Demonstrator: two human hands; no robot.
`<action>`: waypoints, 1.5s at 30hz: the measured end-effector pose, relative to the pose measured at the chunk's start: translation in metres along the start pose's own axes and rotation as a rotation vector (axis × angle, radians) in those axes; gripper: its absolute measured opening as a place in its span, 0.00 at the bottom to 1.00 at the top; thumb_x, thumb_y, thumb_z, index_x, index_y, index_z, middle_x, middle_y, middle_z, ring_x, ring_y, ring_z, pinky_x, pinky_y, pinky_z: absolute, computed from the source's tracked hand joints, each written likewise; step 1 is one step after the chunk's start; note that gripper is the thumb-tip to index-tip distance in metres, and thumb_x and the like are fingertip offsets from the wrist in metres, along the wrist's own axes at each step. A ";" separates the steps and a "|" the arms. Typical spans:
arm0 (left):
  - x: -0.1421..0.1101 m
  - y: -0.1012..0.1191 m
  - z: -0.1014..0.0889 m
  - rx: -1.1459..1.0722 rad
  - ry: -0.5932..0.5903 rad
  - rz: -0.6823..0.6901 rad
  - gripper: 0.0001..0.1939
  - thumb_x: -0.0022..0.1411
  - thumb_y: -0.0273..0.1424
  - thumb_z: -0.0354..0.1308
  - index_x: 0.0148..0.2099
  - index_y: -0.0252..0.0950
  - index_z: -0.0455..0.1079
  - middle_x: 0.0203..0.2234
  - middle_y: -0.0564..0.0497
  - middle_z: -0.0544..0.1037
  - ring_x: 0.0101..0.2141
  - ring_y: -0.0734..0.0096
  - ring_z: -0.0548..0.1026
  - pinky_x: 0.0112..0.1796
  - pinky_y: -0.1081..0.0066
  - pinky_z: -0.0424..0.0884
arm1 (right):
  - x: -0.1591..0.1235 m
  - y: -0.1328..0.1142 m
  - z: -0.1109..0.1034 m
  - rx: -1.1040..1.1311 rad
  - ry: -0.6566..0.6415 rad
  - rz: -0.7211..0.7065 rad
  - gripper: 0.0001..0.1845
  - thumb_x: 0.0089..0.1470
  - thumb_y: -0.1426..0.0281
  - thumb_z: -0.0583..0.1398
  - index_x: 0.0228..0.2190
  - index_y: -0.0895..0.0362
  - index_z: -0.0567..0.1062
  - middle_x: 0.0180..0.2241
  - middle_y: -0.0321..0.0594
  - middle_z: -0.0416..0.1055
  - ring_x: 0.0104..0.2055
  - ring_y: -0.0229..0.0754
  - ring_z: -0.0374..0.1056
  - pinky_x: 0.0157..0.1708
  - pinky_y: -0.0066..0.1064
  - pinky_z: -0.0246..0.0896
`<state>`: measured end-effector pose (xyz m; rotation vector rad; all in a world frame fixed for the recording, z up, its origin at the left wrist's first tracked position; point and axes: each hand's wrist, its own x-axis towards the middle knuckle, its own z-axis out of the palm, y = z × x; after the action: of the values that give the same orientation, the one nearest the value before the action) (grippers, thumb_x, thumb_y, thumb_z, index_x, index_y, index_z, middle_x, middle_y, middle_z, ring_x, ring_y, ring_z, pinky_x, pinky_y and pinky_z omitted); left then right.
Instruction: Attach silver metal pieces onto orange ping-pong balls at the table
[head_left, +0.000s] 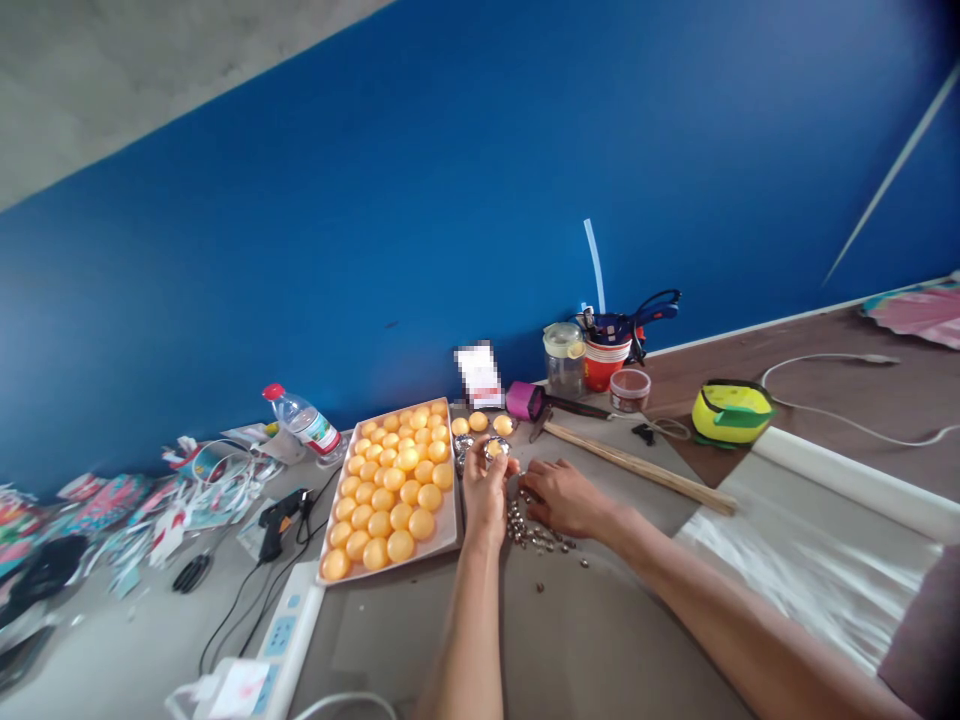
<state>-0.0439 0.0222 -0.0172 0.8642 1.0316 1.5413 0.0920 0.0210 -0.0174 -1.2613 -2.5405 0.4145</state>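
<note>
My left hand (486,495) is closed around an orange ball partly covered in shiny silver bits (496,448). My right hand (564,497) reaches down at a pile of small shiny metal pieces (536,535), its fingers bent together; whether a piece is between them is hidden. Left of my hands lies a shallow tray (459,525) filled with orange balls (400,545) that look like ping-pong balls. A few loose orange balls (478,421) rest beyond my left hand, beside another silver-covered lump (463,455).
A wooden-handled hammer (637,465) lies to the right, near a purple-headed tool (526,401). Behind stand a lidded jar (565,360) and red cups (604,365). Leftward are a water bottle (311,428), glue gun (279,525), scissors (193,572) and power strip (296,620).
</note>
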 end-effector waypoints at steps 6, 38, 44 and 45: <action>0.001 -0.002 -0.001 -0.007 -0.041 0.011 0.24 0.49 0.36 0.65 0.47 0.39 0.63 0.30 0.55 0.71 0.28 0.74 0.73 0.34 0.70 0.68 | 0.004 -0.002 0.007 -0.039 0.026 0.012 0.10 0.55 0.75 0.51 0.28 0.58 0.72 0.32 0.45 0.73 0.33 0.40 0.67 0.36 0.31 0.51; -0.003 -0.004 0.000 0.095 -0.092 -0.009 0.22 0.50 0.34 0.64 0.47 0.38 0.65 0.34 0.52 0.71 0.27 0.74 0.73 0.34 0.68 0.70 | 0.009 0.012 0.015 0.366 0.413 0.251 0.07 0.46 0.75 0.52 0.24 0.57 0.70 0.25 0.38 0.70 0.29 0.38 0.65 0.32 0.28 0.54; -0.001 0.000 0.001 -0.051 -0.010 -0.026 0.22 0.47 0.34 0.66 0.43 0.38 0.63 0.30 0.56 0.71 0.24 0.77 0.72 0.31 0.72 0.68 | 0.002 0.008 0.006 -0.001 0.323 0.216 0.11 0.54 0.74 0.51 0.33 0.58 0.74 0.35 0.44 0.71 0.38 0.41 0.67 0.39 0.31 0.52; 0.000 0.000 0.001 -0.067 0.008 -0.017 0.22 0.47 0.33 0.66 0.44 0.38 0.63 0.30 0.56 0.71 0.24 0.77 0.72 0.31 0.72 0.68 | 0.002 0.009 0.004 -0.036 0.317 0.244 0.12 0.54 0.75 0.51 0.35 0.58 0.74 0.37 0.45 0.71 0.40 0.42 0.67 0.39 0.32 0.52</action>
<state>-0.0430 0.0220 -0.0164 0.8019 0.9844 1.5577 0.0962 0.0269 -0.0242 -1.5226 -2.1494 0.1973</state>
